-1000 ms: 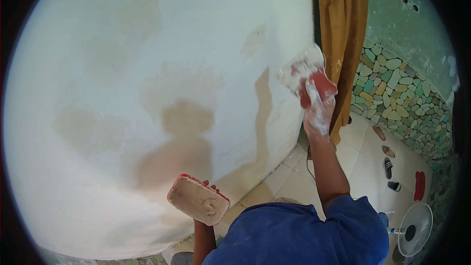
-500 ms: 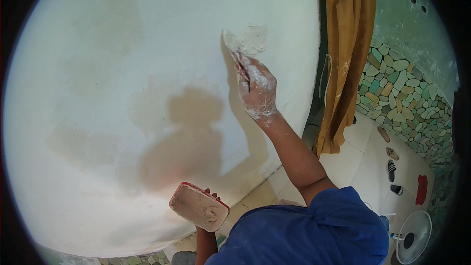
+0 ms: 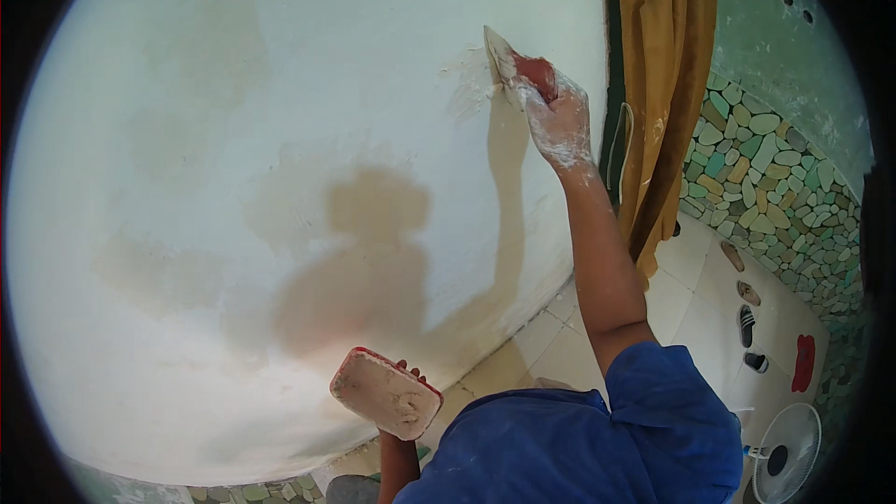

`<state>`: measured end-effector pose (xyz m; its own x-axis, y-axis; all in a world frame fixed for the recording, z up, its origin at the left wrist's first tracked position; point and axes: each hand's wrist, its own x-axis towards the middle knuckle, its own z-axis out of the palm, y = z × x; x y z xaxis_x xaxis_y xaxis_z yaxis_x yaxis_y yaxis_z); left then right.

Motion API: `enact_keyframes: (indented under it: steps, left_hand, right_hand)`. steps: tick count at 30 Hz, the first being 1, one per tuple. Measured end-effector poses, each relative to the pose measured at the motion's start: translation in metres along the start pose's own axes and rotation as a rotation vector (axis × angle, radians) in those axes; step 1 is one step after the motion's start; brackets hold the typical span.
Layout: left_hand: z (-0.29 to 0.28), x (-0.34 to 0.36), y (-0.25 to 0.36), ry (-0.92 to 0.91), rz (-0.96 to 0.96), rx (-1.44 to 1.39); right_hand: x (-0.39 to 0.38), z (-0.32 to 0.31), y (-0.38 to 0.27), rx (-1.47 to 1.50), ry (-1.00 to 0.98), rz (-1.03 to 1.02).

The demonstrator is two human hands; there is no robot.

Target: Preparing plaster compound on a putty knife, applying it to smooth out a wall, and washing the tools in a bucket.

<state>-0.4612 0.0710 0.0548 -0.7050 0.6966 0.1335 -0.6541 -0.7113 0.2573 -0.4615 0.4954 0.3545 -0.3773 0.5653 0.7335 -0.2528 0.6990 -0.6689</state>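
Spotted with white compound, my right hand (image 3: 560,121) is closed round the red handle of a putty knife (image 3: 501,58). The knife's blade, coated in off-white putty, meets the white wall (image 3: 327,65) near its right side. A thin smear of putty (image 3: 469,79) lies on the wall just left of the blade. Low in front of me, my left hand (image 3: 413,371) grips a red-rimmed rectangular tub (image 3: 378,392) from its far side; only the fingertips show over the rim. Beige putty coats the inside of the tub, with a lump toward its right end.
An orange-brown curtain (image 3: 658,103) hangs close to my right hand at the wall's edge. Farther right are a green wall with pebble-like stone cladding (image 3: 756,168), sandals (image 3: 747,325) on pale floor tiles, a red object (image 3: 803,362) and a white fan (image 3: 787,455).
My right hand has swept the putty knife to the right and slightly up, and the thick putty patch is now a thin smear. The tub has shifted slightly right.
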Motion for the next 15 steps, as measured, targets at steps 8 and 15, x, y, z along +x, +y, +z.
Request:
enact_keyframes:
  steps: [8,15]
  left_hand:
    - [-0.008,-0.018,-0.002,0.103,0.068,0.079]
    - [0.0,0.002,-0.016,0.049,-0.016,-0.033]
  right_hand:
    - [-0.033,0.029,-0.028,0.296,-0.135,-0.103]
    - [-0.022,0.01,-0.015,0.087,-0.147,-0.107]
